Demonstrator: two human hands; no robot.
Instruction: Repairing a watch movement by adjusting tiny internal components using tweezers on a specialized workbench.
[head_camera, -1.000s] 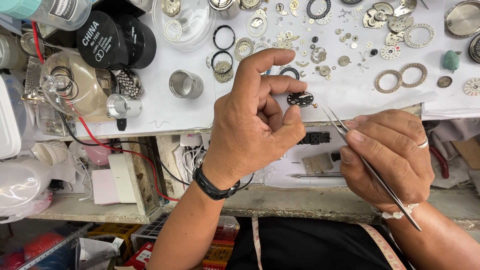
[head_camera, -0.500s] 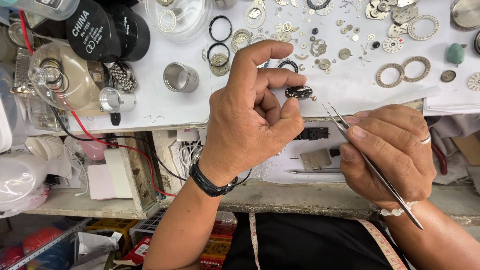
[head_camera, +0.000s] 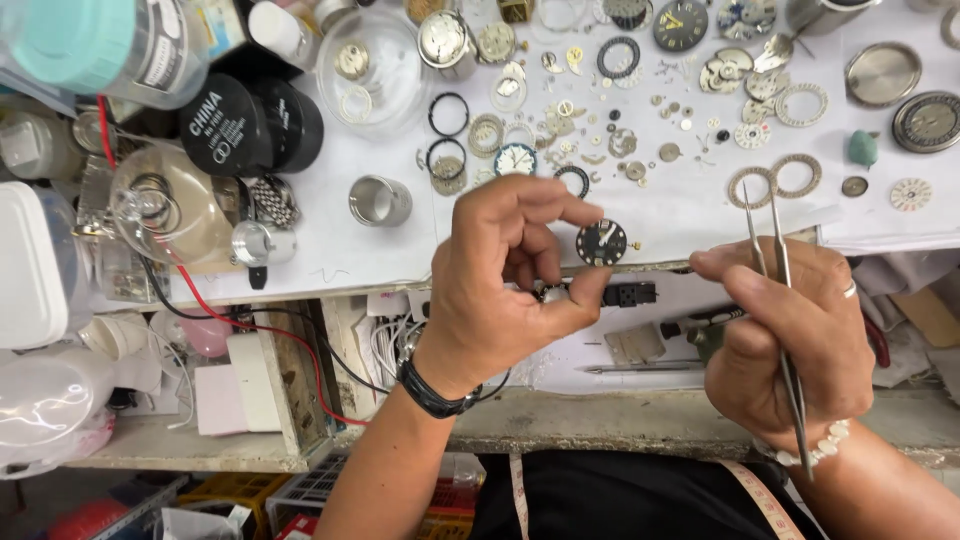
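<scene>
Both hands hover over the near edge of the white tabletop (head_camera: 330, 250). One, the left hand (head_camera: 505, 290), pinches a small round black watch dial (head_camera: 602, 242) edgewise between forefinger and thumb. To its right, the right hand (head_camera: 795, 335) grips slim steel tweezers (head_camera: 772, 270), tips pointing far. Beyond them lie scattered metal watch parts (head_camera: 640, 120), too small to tell apart. A clear glass dome (head_camera: 165, 205) sits left.

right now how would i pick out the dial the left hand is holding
Start at the white worktop strewn with watch parts, then find the left hand at its front edge. The dial sits between its fingertips: small, round and black, the only one lifted off the worktop.
</scene>
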